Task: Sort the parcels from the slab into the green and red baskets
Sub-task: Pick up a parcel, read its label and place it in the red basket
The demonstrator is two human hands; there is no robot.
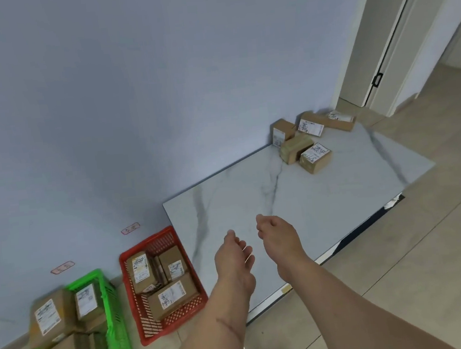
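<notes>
Both the left hand and right hand hang loosely curled and empty over the slab, so this looks like a between-parcels reach toward the 5 remaining parcels clustered at its far corner, well apart from the red basket and green basket.
</notes>
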